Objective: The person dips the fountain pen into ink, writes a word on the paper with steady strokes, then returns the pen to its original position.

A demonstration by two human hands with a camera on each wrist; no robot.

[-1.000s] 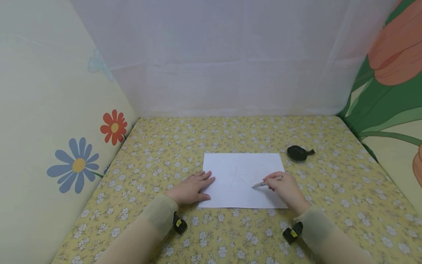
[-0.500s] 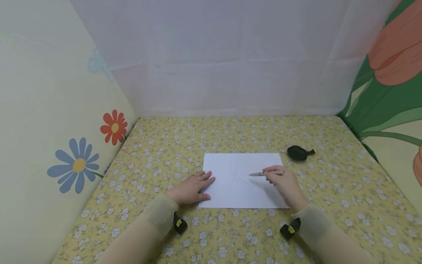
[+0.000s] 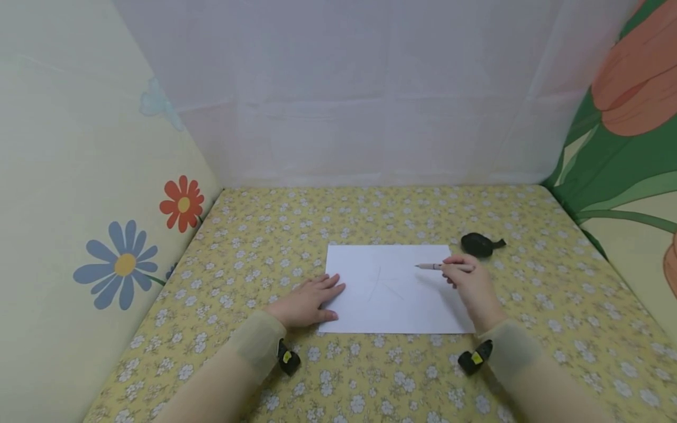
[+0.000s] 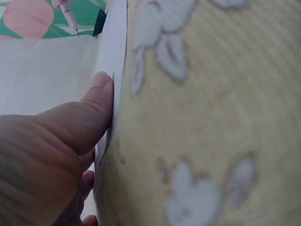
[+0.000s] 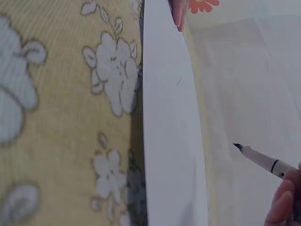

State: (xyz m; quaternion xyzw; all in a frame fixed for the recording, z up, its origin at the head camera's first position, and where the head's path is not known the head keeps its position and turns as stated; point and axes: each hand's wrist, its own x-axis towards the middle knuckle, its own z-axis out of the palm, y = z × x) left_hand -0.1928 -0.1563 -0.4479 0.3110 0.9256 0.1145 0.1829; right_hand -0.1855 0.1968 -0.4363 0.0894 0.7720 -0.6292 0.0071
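My left hand (image 3: 307, 301) lies with spread fingers on the left edge of a white sheet of paper (image 3: 354, 320); in the left wrist view its thumb (image 4: 99, 89) rests along that edge. Between thumb and fingers, my right hand (image 3: 471, 288) pinches a pale fountain pen (image 3: 431, 267) over the paper's right half, its tip pointing left. The dark nib (image 5: 238, 147) shows raised off the sheet in the right wrist view. Several thin, faint strokes (image 3: 374, 285) mark the middle of the paper: a long slanted one, a short level one and a diagonal.
A black oval object with a short tail (image 3: 477, 245) lies just beyond the paper's upper right corner. Yellow flowered cloth (image 3: 254, 235) covers the table. A white sheet (image 3: 328, 106) hangs behind, with flower-printed panels (image 3: 42, 205) at both sides.
My right hand has lifted the pen from the lower end of the diagonal stroke and moved it up, then to the right. My left hand has stayed in place.
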